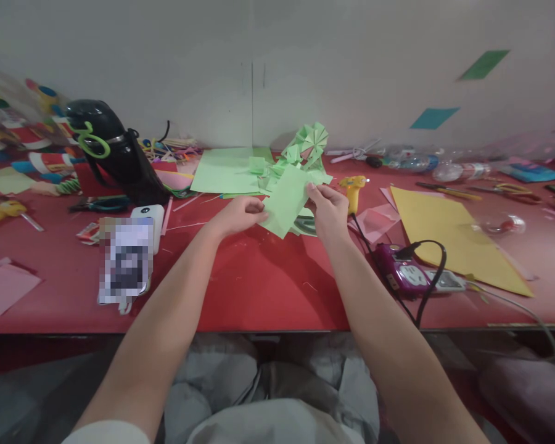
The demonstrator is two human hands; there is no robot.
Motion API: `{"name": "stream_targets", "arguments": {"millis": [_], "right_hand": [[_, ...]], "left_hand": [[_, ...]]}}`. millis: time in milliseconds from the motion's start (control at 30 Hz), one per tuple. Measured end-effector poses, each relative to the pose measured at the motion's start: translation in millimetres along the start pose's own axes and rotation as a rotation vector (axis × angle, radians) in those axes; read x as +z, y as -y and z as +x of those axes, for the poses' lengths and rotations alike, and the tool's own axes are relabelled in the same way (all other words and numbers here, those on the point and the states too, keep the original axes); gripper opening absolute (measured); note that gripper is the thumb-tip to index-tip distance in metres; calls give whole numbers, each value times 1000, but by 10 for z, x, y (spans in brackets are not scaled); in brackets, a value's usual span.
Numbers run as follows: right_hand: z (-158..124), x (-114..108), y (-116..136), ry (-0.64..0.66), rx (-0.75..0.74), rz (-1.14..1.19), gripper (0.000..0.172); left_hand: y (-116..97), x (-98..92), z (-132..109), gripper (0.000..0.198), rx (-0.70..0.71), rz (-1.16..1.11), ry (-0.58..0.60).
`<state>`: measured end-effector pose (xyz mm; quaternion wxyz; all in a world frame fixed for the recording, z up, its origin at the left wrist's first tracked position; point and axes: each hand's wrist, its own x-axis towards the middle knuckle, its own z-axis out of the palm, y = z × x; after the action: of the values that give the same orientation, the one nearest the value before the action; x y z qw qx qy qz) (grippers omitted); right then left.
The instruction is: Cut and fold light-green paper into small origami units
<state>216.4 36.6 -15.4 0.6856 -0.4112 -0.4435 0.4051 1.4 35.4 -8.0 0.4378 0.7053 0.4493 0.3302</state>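
Note:
A light green sheet of paper [285, 200] is held tilted above the red table between my two hands. My left hand [241, 216] pinches its left edge between thumb and fingers. On the opposite side, my right hand [327, 206] grips the right edge with thumb and forefinger. Behind the sheet stands a folded green paper piece [311, 145] with pleated, fan-like rounds. Larger green sheets [222, 172] lie to its left. Partly hidden under the held paper is a grey-green looped object [306, 225], whose kind I cannot make out.
A yellow glue gun [353, 192] stands right of my right hand, its cord running to a purple power strip [404, 271]. Yellow card [457, 237] lies beyond. At left are a phone [127, 262] and a black bottle case [115, 151]. Plastic bottles [460, 171] lie at the back right.

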Motion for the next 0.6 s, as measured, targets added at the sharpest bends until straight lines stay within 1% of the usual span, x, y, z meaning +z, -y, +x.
{"name": "stream_targets", "arguments": {"millis": [100, 200, 300, 367, 433, 467, 533, 567, 600], "right_hand": [[-30, 20, -4, 70, 43, -37, 31], [-68, 50, -1, 135, 58, -68, 32], [-97, 82, 8, 158, 94, -106, 33], [-102, 96, 9, 154, 138, -136, 31], [-99, 99, 6, 152, 174, -154, 21], [-96, 97, 6, 159, 181, -163, 23], [-98, 89, 12, 200, 167, -203, 38], [-104, 86, 19, 236, 154, -239, 43], [-114, 84, 28, 277, 141, -285, 42]], "left_hand": [[-26, 21, 9, 38, 44, -98, -34], [-40, 31, 35, 37, 83, -134, -107], [-11, 29, 63, 25, 82, 8, -201], [13, 27, 71, 20, 77, 115, -240], [26, 32, 66, 19, 89, 173, -228], [25, 38, 58, 18, 94, 189, -202], [12, 53, 38, 18, 93, 216, -118], [2, 62, 26, 17, 84, 226, -67], [-9, 70, 15, 17, 74, 236, -17]]}}
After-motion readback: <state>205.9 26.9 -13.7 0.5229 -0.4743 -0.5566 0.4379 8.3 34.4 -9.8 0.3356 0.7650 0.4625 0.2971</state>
